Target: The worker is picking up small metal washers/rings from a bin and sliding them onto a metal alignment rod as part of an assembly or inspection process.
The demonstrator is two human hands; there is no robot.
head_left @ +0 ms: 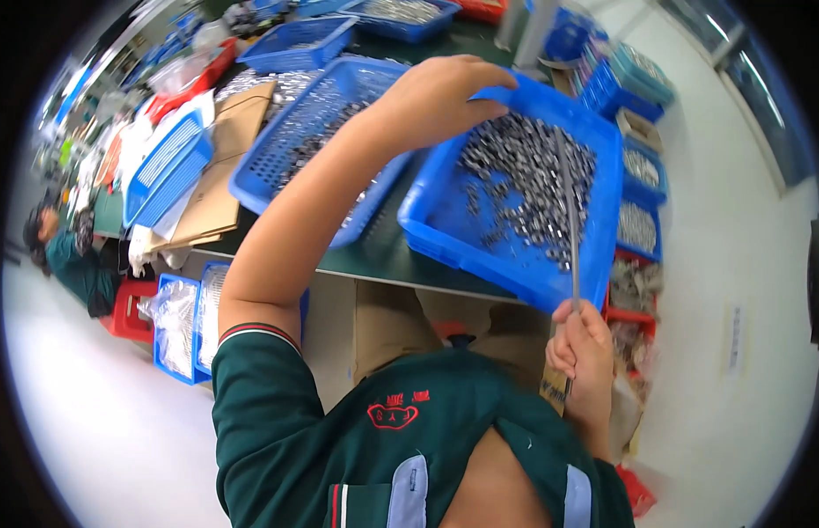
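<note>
A blue plastic tray (453, 231) holds a heap of small shiny metal parts (528, 180) and sits tilted on the dark green table. My left hand (440, 92) grips the tray's far rim from above. My right hand (581, 341) is closed around the lower end of a thin grey rod (570, 207) at the tray's near edge. The rod reaches up across the metal parts.
A blue perforated basket (317, 123) with more metal parts stands left of the tray. Flattened cardboard (218, 176) and other blue baskets lie further left and at the back. Stacked bins (640, 224) of parts line the right side. Another person (71, 264) sits at far left.
</note>
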